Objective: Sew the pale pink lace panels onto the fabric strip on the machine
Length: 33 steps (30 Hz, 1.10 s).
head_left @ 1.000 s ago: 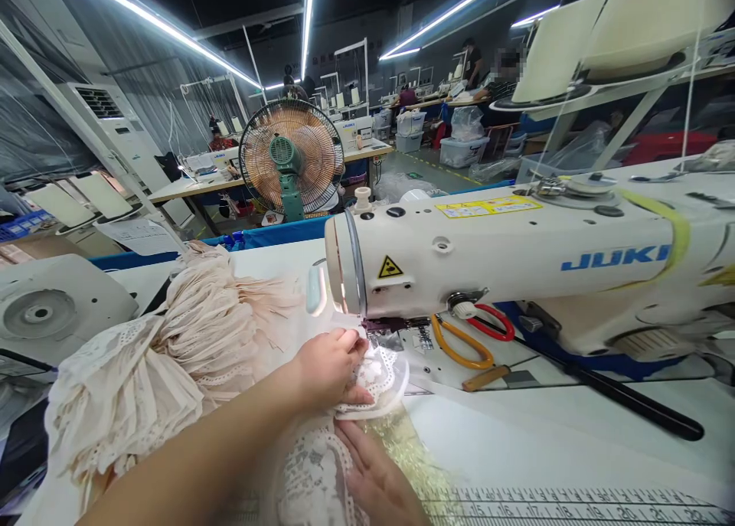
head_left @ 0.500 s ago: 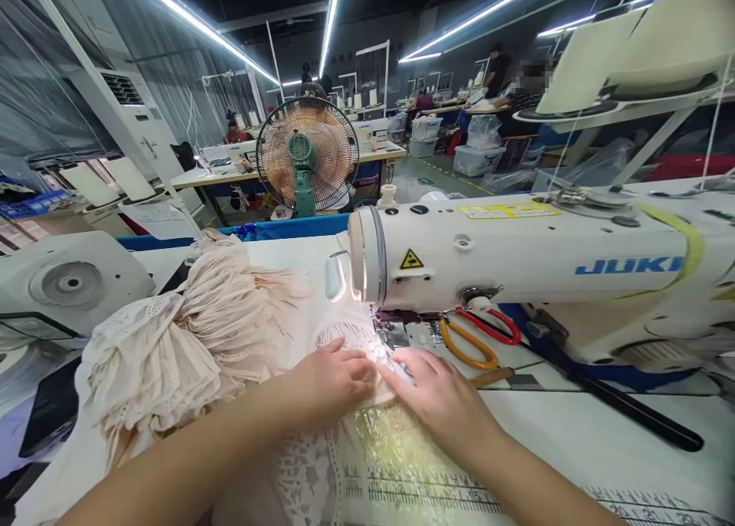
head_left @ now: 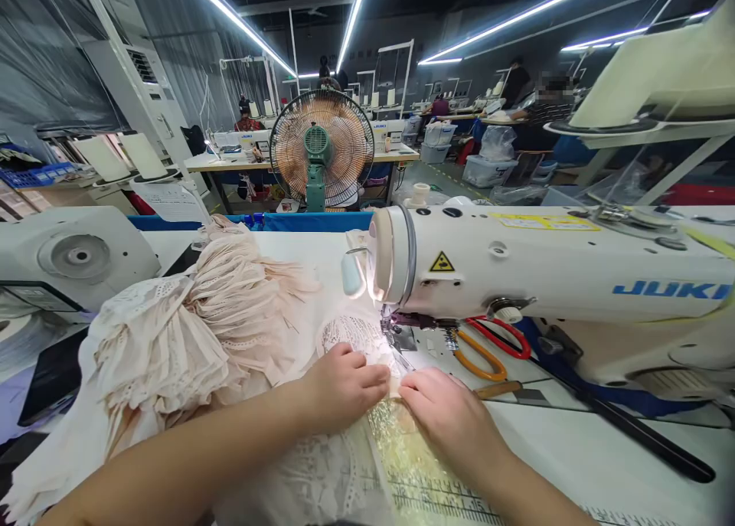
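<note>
My left hand lies with curled fingers on white lace fabric just in front of the presser foot of a white JUKI sewing machine. My right hand presses down on the same lace, fingertips bent and nearly touching the left hand's. Both hands pin the fabric edge to the machine bed. A shiny yellowish strip runs under my right wrist over a printed ruler.
A heap of pleated cream lace pieces lies left of my hands. Orange and red scissors rest behind the needle. A standing fan is beyond the table, another machine at left. Other people work at far tables.
My right hand came up from below the lace and settled beside the left hand at the presser foot. The view shifted right and slightly closer.
</note>
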Each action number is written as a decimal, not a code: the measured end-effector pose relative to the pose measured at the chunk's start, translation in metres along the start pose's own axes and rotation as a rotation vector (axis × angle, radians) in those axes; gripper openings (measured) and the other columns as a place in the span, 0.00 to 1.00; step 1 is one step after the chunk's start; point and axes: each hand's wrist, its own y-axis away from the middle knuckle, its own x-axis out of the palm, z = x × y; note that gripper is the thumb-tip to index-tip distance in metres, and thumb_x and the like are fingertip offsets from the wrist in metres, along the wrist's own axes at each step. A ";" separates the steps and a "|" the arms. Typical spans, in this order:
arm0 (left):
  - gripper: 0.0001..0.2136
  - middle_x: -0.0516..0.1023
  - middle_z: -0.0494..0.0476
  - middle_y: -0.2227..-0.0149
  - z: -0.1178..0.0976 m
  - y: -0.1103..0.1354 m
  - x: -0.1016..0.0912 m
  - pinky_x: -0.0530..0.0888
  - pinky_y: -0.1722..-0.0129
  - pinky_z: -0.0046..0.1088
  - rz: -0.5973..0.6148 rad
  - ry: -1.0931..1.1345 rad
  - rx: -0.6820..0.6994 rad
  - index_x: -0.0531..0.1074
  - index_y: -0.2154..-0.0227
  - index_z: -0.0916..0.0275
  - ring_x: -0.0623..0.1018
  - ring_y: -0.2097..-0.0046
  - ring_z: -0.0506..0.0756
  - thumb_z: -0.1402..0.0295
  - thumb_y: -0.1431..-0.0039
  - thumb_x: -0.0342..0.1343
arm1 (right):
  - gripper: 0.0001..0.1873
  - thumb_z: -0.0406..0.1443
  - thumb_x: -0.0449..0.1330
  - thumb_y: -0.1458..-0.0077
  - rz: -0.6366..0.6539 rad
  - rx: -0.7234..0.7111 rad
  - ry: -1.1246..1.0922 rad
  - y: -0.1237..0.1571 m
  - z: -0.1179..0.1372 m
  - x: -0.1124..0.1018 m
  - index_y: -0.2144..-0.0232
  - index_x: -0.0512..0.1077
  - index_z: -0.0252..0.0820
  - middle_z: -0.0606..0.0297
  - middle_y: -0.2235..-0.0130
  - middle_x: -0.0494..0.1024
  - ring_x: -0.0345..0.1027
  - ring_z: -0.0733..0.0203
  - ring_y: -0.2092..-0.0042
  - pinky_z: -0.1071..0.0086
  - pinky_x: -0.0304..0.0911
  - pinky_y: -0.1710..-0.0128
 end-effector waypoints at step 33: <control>0.12 0.77 0.55 0.57 0.067 -0.029 0.028 0.64 0.52 0.35 -0.084 -0.068 0.172 0.74 0.59 0.60 0.71 0.57 0.55 0.69 0.35 0.44 | 0.15 0.24 0.49 0.50 -0.117 0.086 0.017 -0.006 -0.006 0.020 0.66 0.72 0.41 0.62 0.66 0.72 0.60 0.58 0.62 0.67 0.53 0.60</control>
